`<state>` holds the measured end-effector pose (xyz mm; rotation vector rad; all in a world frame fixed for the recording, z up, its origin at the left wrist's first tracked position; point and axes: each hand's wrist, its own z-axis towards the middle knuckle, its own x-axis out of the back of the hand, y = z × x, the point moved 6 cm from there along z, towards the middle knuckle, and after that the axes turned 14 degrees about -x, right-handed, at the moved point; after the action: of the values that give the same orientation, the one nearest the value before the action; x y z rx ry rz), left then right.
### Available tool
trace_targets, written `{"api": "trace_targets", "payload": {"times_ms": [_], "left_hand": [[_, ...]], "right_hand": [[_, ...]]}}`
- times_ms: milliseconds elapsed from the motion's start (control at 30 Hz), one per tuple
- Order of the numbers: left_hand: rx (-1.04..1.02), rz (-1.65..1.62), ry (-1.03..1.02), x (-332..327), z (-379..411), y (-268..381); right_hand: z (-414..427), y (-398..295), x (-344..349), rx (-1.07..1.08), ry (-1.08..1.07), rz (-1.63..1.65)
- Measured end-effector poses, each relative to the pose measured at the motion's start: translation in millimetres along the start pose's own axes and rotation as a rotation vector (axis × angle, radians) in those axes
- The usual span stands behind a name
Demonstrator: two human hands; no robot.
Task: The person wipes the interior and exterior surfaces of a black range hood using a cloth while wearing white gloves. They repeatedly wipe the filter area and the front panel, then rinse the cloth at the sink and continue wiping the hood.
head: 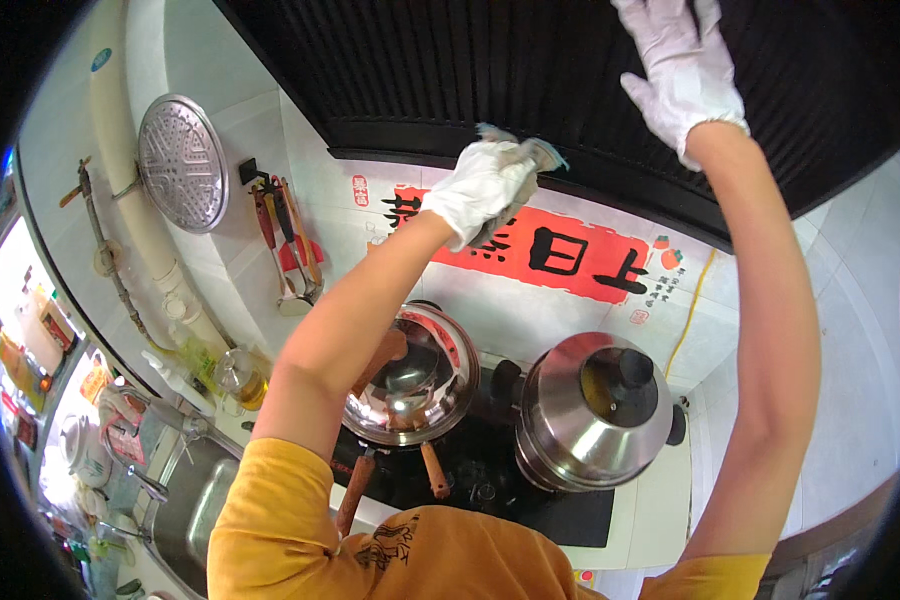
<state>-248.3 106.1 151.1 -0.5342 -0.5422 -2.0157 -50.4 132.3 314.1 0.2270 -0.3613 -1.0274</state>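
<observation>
My left hand (480,184), in a white glove, grips a crumpled cloth (547,155) with a bluish edge. It holds the cloth at the lower front edge of a black ribbed range hood (420,67). Farther up and to the right, my right hand (682,79) wears a white glove too, fingers spread and holding nothing. The palm faces the hood; whether it touches the surface I cannot tell. Its fingertips are cut off at the top of the view.
Below my arms, a lidded pan (450,375) and a tall lidded steel pot (592,427) stand on a black cooktop (525,517). At left are an oil jug (241,382), a sink (202,495), hanging utensils (289,232) and a perforated steamer plate (184,163).
</observation>
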Motion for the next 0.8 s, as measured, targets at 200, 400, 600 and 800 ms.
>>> {"api": "trace_targets", "payload": {"times_ms": [200, 400, 600, 800], "left_hand": [[0.659, -1.266, 0.458, -10.7, -66.3, 48.8], [0.534, -1.265, 0.176, -25.3, -73.3, 117.6], [0.222, -0.338, 0.096, 7.4, -75.9, 115.5], [-0.121, 0.219, 0.372, 79.7, -39.4, 79.7]], "right_hand": [[-111.9, -18.8, -31.2, -0.276, -0.825, 1.212], [-206.1, -75.5, -18.7, -0.715, -1.205, 1.844], [-203.1, -53.9, -24.9, -0.893, -1.170, 1.673], [-77.1, 35.1, -6.0, -0.706, -0.193, 1.762]]}}
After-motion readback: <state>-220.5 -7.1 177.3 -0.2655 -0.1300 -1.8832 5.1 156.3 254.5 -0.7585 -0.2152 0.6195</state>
